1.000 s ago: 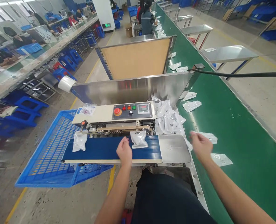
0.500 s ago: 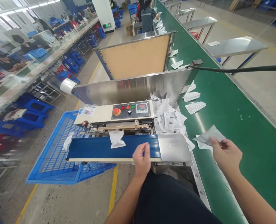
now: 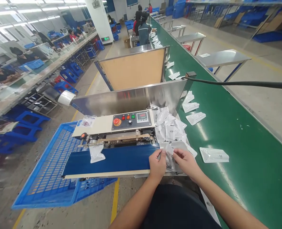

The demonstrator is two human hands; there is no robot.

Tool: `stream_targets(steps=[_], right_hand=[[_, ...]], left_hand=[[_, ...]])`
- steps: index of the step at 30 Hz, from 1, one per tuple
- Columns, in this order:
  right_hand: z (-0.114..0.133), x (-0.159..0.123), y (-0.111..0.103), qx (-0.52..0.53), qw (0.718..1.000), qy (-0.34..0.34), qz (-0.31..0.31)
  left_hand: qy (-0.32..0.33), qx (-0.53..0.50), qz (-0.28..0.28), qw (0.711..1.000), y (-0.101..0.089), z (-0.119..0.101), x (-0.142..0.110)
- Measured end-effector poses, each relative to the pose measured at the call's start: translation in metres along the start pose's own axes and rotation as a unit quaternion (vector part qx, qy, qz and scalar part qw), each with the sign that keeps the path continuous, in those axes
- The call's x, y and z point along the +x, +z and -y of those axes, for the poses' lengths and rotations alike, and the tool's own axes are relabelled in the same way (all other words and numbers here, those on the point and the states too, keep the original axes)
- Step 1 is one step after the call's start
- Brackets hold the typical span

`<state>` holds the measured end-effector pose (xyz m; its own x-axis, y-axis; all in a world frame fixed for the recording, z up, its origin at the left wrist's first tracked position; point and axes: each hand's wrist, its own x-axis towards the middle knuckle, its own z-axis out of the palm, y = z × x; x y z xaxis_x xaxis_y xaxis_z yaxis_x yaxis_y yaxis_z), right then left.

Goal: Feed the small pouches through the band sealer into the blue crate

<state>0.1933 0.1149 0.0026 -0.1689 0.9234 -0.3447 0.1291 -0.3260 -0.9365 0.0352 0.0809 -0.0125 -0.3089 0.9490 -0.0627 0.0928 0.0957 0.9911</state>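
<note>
A white pouch (image 3: pixel 170 158) with dark print is held upright between my two hands, over the metal plate at the right end of the sealing machine (image 3: pixel 97 123). My left hand (image 3: pixel 158 163) pinches the pouch's left edge, and my right hand (image 3: pixel 186 161) grips its right edge. On the machine's blue belt (image 3: pixel 124 159), another white pouch (image 3: pixel 97 154) hangs with its top edge in the sealing slot. Just behind my hands lies a heap of white pouches (image 3: pixel 171 127). The machine's panel carries a red knob, lit buttons and a digital display.
A green conveyor belt (image 3: pixel 245 152) runs along the right, with a pouch (image 3: pixel 214 155) and several others on it. A blue basket (image 3: pixel 45 159) stands below the machine's left end. Behind rises a metal panel (image 3: pixel 131 95); a black cable (image 3: pixel 238 83) crosses right.
My right hand has moved left from the green belt with a pouch, and my left hand now grips it too. The pouch in the sealing slot has travelled left.
</note>
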Motion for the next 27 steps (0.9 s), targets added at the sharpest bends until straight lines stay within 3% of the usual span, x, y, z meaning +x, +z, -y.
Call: stream_targets(steps=[3, 7, 11, 15, 18, 20, 23, 25, 27], right_hand=[[0.000, 0.018, 0.001, -0.021, 0.999, -0.003, -0.032], [0.000, 0.049, 0.007, 0.070, 0.990, 0.091, -0.080], [0.002, 0.068, 0.031, 0.081, 0.987, 0.124, -0.055], [0.011, 0.069, 0.058, 0.026, 0.993, 0.117, -0.012], [0.017, 0.058, 0.056, -0.026, 0.996, 0.083, 0.002], [0.013, 0.050, 0.036, -0.050, 0.997, 0.055, -0.032], [-0.007, 0.042, -0.023, -0.101, 0.979, 0.045, -0.174], [-0.031, 0.037, -0.072, -0.158, 0.938, 0.058, -0.302], [-0.059, 0.029, -0.116, -0.250, 0.867, 0.083, -0.423]], left_hand=[[-0.073, -0.036, -0.018, 0.996, 0.000, 0.011, 0.015], [-0.238, -0.156, -0.096, 0.954, -0.002, 0.029, 0.040], [-0.238, -0.191, -0.135, 0.943, -0.019, 0.039, 0.047], [-0.224, -0.169, -0.174, 0.944, -0.047, 0.041, 0.046], [-0.216, -0.169, -0.191, 0.942, -0.069, 0.043, 0.048], [-0.218, -0.160, -0.205, 0.940, -0.083, 0.043, 0.048], [-0.197, -0.135, -0.242, 0.941, -0.105, 0.040, 0.040], [-0.151, -0.097, -0.293, 0.939, -0.119, 0.038, 0.027], [-0.105, -0.048, -0.354, 0.928, -0.130, 0.034, 0.010]])
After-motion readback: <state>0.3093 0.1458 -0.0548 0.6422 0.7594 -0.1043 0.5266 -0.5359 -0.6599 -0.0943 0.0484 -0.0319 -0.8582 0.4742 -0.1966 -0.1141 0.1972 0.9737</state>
